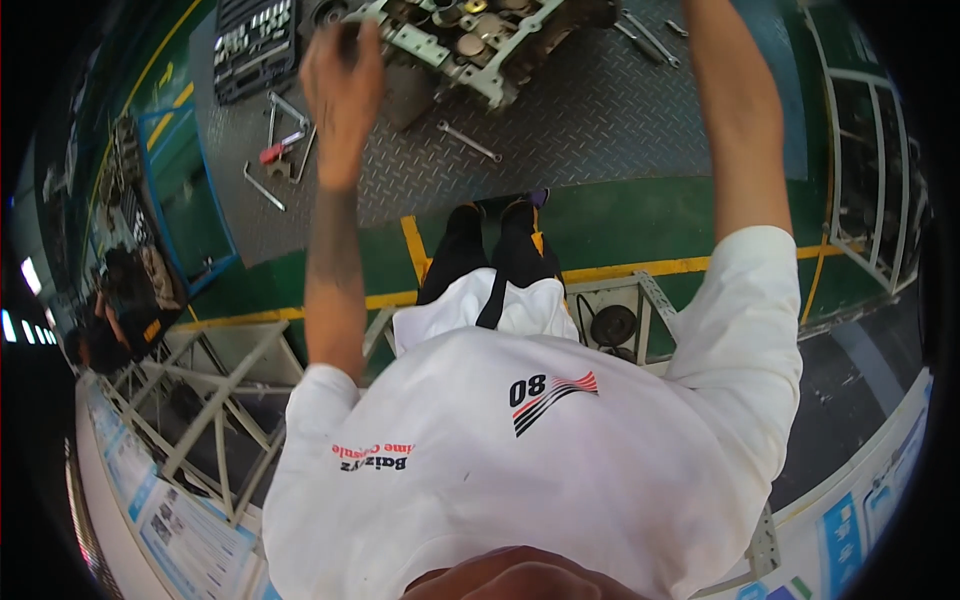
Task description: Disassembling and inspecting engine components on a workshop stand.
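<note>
My left hand (343, 75) is raised over the left part of the metal plate, beside a partly disassembled engine block (440, 50). Its fingers are loosely bent, with the thumb apart from them and a dark gap between; I see nothing held in it. A round dark part (328, 12) lies just past the fingertips, half hidden. My right forearm (745, 130) runs up past the top edge to the right of the block, so the right hand is out of the picture. In front of the block lies a combination wrench (469, 141).
A black tool case (256, 50) with sockets stands at the far left. Near it lie several wrenches (265, 187) and a red-handled tool (270, 155). More wrenches (650, 40) rest right of the block. Metal frames (220, 390) stand behind me; a grey rack (870, 180) is at the right.
</note>
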{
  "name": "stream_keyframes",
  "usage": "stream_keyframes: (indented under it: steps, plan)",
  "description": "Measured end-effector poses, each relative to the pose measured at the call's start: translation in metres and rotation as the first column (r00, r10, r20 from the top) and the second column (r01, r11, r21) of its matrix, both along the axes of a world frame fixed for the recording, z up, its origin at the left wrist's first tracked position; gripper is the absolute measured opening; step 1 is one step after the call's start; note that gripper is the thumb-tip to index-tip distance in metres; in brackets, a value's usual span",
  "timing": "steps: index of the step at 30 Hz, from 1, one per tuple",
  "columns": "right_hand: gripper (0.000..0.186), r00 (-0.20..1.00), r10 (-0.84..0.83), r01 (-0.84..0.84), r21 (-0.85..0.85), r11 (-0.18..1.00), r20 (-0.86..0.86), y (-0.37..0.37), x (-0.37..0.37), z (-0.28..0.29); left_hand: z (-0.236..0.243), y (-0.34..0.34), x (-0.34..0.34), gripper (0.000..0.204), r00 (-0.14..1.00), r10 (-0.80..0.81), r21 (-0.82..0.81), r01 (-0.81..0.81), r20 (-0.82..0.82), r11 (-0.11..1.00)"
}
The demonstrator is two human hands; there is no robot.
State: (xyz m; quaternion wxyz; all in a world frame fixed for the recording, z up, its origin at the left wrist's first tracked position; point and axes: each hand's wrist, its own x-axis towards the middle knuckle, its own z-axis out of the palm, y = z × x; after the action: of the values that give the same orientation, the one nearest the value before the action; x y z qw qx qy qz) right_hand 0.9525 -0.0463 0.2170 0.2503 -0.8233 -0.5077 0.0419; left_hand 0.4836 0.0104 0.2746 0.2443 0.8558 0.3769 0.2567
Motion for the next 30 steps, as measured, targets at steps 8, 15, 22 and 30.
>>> stream_keyframes:
  steps: [8, 15, 22, 30]
  plan:
    - [0.034, 0.837, -0.513, 0.372, 0.490, 0.788, 0.191, -0.038, -0.048, -0.015, -0.032, 0.037, 0.069, 0.031, 0.932, -0.329, 0.451, 0.363, -0.155, 0.815]
    - [0.038, 0.908, -0.208, 0.362, 0.435, 0.825, -0.363, -0.092, -0.221, -0.053, -0.035, 0.059, 0.061, 0.042, 0.960, -0.276, 0.261, 0.278, -0.045, 0.925]
    - [0.023, 0.996, -0.067, 0.089, 0.443, 0.892, -0.064, -0.020, -0.333, 0.028, -0.057, 0.069, 0.080, 0.050, 0.980, -0.176, 0.229, 0.194, -0.097, 0.954]
    - [0.016, 0.995, 0.084, -0.050, 0.508, 0.860, -0.045, -0.038, -0.323, 0.029, -0.052, 0.062, 0.069, 0.024, 0.947, -0.278, 0.554, 0.321, -0.164, 0.768]
